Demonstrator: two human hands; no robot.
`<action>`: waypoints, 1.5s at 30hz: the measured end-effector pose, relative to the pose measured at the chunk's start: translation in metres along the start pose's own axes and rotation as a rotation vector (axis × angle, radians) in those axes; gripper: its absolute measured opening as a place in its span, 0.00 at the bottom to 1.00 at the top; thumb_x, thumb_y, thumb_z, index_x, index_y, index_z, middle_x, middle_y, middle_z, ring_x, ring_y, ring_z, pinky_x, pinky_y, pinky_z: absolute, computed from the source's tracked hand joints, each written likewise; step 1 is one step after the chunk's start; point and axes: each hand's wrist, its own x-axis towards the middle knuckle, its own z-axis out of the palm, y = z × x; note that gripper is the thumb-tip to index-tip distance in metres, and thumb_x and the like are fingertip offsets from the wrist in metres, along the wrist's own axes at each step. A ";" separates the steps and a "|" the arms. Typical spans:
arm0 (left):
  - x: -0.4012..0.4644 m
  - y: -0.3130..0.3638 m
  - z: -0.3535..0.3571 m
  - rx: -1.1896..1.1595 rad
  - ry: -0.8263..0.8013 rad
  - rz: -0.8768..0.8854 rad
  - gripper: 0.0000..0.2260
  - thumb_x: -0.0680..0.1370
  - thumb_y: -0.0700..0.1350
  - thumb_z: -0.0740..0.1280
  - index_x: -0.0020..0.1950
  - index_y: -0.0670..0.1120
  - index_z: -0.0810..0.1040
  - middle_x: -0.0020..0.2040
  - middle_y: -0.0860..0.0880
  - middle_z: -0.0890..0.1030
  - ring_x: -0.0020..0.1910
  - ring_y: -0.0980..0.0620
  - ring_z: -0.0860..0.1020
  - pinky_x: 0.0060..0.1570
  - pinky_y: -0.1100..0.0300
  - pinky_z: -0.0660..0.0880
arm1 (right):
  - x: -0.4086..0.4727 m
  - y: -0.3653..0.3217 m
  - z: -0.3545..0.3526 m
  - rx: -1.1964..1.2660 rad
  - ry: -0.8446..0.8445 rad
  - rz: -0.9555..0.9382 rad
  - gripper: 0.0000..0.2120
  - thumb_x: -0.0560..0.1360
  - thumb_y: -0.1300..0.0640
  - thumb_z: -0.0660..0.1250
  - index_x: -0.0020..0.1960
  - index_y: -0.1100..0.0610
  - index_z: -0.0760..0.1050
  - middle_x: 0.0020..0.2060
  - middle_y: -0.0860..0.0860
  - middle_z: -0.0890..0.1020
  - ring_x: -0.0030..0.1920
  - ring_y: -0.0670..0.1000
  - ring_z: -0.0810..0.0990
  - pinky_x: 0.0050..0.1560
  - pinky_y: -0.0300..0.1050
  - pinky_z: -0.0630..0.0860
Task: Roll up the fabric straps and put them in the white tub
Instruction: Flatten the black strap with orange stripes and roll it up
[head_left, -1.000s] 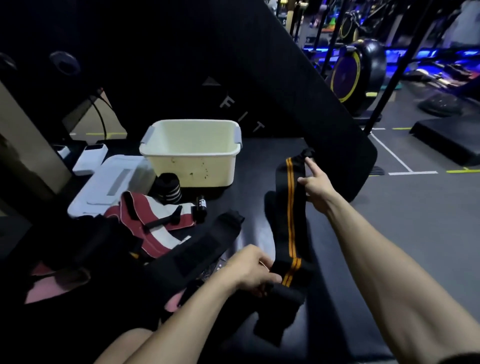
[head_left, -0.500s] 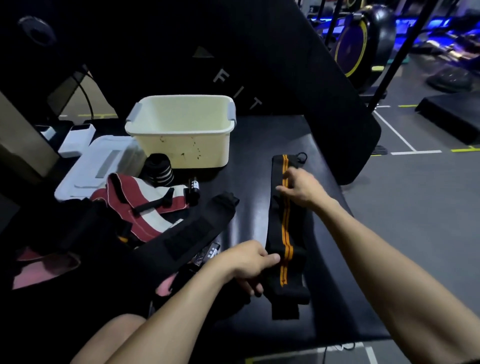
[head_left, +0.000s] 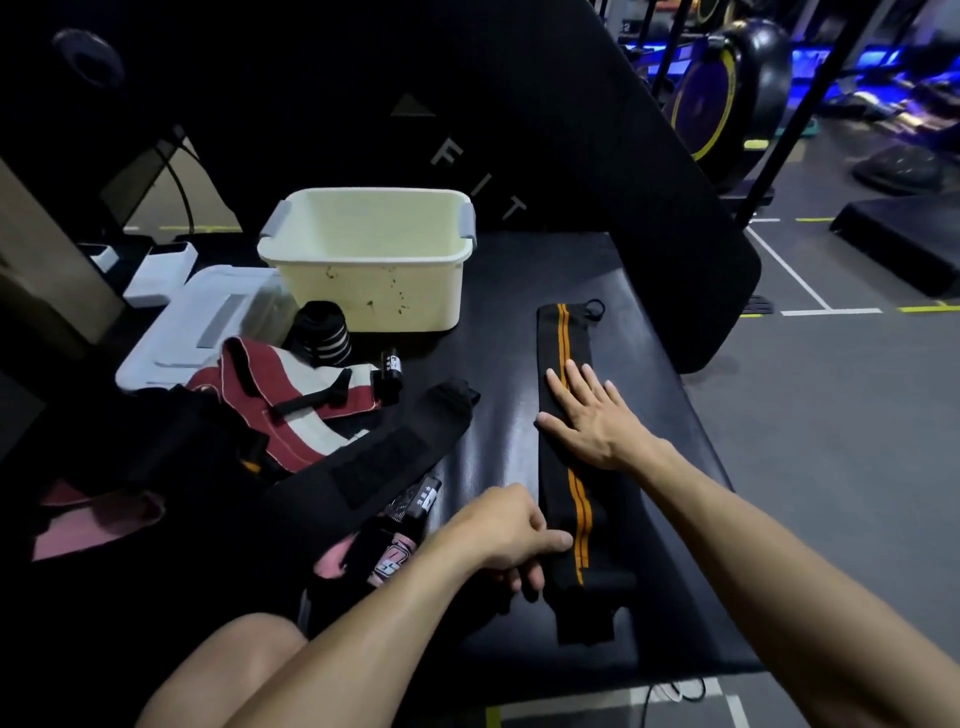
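Strap: the black strap with orange stripes (head_left: 563, 447) lies flat on the bench (head_left: 639, 364), just right of the white tub (head_left: 374, 291), and not yet rolled.
Long axis: it runs from the person's near side away towards the far edge of the bench, roughly level with the tub's front wall at its far tip, where a small loop sticks out.
Right hand (head_left: 592, 415): the grip is open, fingers straight and spread, palm pressing the strap's middle flat.
Left hand (head_left: 506, 535): fingers curled, pinching the strap's left edge close to the near end.
Which hand is nearer the start: the left, I'd judge; the near end sits right beside it, so a roll would likely begin there and travel away towards the tub side.
Tub: it stands open beyond and left of the strap, well within the left arm's reach.
Other straps: a red and white one (head_left: 311, 410) and a long black one (head_left: 374, 462) lie left of the tub's front, with a striped rolled bundle (head_left: 319, 332) touching the tub wall.
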 end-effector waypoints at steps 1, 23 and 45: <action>0.001 0.001 -0.001 0.009 0.045 0.013 0.16 0.83 0.54 0.64 0.39 0.47 0.76 0.40 0.46 0.87 0.23 0.55 0.77 0.30 0.63 0.75 | 0.005 0.000 -0.002 -0.007 -0.006 0.000 0.36 0.82 0.32 0.46 0.82 0.45 0.37 0.81 0.52 0.36 0.81 0.52 0.35 0.80 0.55 0.38; -0.126 -0.067 -0.150 0.250 0.614 0.090 0.02 0.76 0.47 0.73 0.46 0.55 0.84 0.42 0.57 0.84 0.46 0.55 0.83 0.50 0.59 0.79 | -0.036 -0.149 -0.054 0.205 0.104 -0.612 0.34 0.73 0.50 0.75 0.77 0.48 0.68 0.73 0.50 0.72 0.71 0.51 0.73 0.69 0.42 0.69; -0.203 -0.254 -0.120 0.044 0.958 0.023 0.06 0.77 0.49 0.72 0.46 0.62 0.81 0.46 0.63 0.82 0.49 0.65 0.79 0.57 0.59 0.72 | -0.036 -0.238 -0.070 0.554 0.364 -0.578 0.05 0.77 0.56 0.71 0.52 0.49 0.84 0.46 0.43 0.85 0.48 0.44 0.84 0.48 0.46 0.80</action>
